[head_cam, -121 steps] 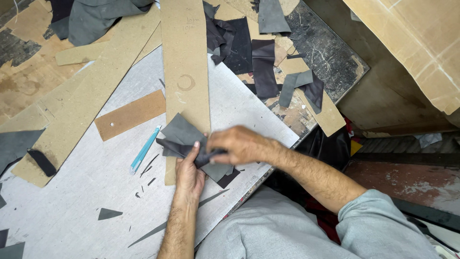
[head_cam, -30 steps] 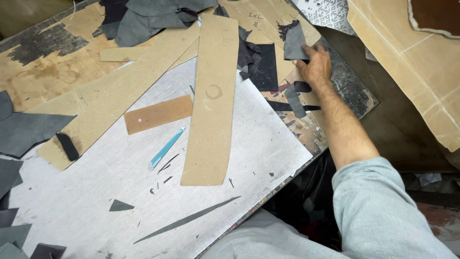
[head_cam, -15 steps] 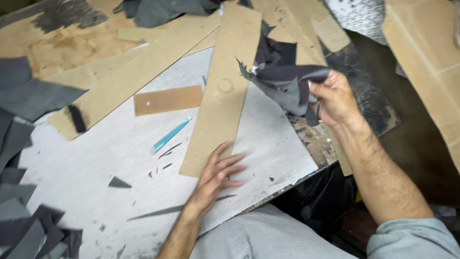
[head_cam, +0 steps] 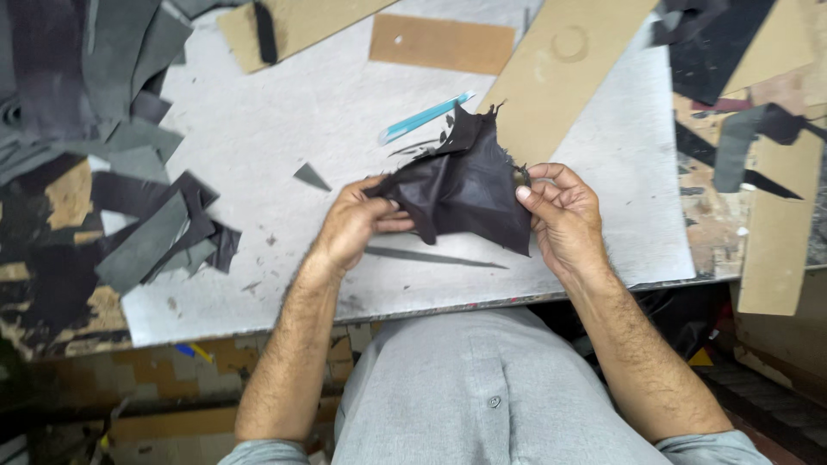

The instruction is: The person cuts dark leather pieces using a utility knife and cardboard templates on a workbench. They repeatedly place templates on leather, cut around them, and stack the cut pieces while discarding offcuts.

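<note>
Both hands hold one crumpled piece of dark leather (head_cam: 465, 185) just above the grey work board (head_cam: 284, 129). My left hand (head_cam: 357, 220) pinches its left edge. On the right edge my right hand (head_cam: 564, 211) grips with thumb and fingers. The piece has a ragged, pointed top and hangs between the two hands. A blue pen (head_cam: 426, 118) lies on the board just behind the leather. A thin dark sliver (head_cam: 435, 256) lies on the board under the hands.
A long cardboard strip with a round mark (head_cam: 560, 77) runs diagonally at the upper right. A small brown cardboard rectangle (head_cam: 441, 43) lies at the top. Piles of grey and black leather offcuts (head_cam: 146, 232) crowd the left side. More dark scraps (head_cam: 741, 129) and cardboard lie at the right.
My right hand brought the dark leather from the far right pile to the middle of the board. My left hand, flat on the board before, now holds its left edge.
</note>
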